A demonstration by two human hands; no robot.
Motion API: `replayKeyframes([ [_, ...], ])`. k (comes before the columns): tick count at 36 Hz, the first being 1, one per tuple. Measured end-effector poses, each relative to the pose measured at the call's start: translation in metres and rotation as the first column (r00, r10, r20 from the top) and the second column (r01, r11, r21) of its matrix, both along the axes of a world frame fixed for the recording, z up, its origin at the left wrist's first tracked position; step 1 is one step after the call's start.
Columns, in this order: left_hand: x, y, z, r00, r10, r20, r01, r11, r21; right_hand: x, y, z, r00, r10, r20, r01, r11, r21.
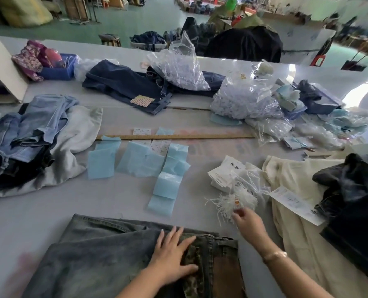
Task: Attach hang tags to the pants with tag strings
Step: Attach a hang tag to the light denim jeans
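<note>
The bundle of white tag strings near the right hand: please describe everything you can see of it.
The bundle of white tag strings is a fluffy, tangled bunch of thin cords, with loose ends sticking out to the left. A small orange-and-white piece shows near its middle. It lies on the grey table, just in front of the stack of white hang tags. The right hand pinches strings at its lower edge.

Your right hand [246, 220] hides its own fingertips in the blurred tag strings [232, 202], and the frame's bottom edge crops your pants [105, 254].
</note>
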State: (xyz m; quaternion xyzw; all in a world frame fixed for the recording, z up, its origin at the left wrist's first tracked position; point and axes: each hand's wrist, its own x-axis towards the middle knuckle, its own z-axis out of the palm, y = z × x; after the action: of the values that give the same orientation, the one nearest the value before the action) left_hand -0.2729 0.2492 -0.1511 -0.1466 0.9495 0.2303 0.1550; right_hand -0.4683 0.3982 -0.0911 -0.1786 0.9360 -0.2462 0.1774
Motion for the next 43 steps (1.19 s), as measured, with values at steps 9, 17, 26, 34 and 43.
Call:
replayKeyframes([
  [9, 0.001, -0.01, -0.03, 0.987, -0.062, -0.148, -0.003, 0.916, -0.401, -0.079, -0.101, -0.001, 0.857, 0.423, -0.295, -0.323, 0.886, 0.332],
  [17, -0.003, -0.002, -0.057, 0.941, -0.165, -0.295, -0.06, 0.778, -0.626, -0.104, -0.103, -0.018, 0.746, 0.598, -0.294, -0.295, 0.692, 0.659],
  [26, -0.013, -0.006, -0.046, 0.975, 0.016, -0.22, -0.111, 0.898, -0.426, -0.098, -0.108, -0.015, 0.721, 0.602, -0.344, -0.248, 0.688, 0.682],
  [34, -0.011, -0.003, -0.047, 0.991, 0.068, -0.112, -0.105, 0.919, -0.38, -0.092, -0.109, -0.006, 0.729, 0.562, -0.39, -0.182, 0.709, 0.681],
  [43, -0.012, -0.004, -0.045, 0.977, 0.047, -0.207, -0.111, 0.944, -0.31, -0.093, -0.108, -0.005, 0.773, 0.52, -0.364, -0.175, 0.725, 0.666],
])
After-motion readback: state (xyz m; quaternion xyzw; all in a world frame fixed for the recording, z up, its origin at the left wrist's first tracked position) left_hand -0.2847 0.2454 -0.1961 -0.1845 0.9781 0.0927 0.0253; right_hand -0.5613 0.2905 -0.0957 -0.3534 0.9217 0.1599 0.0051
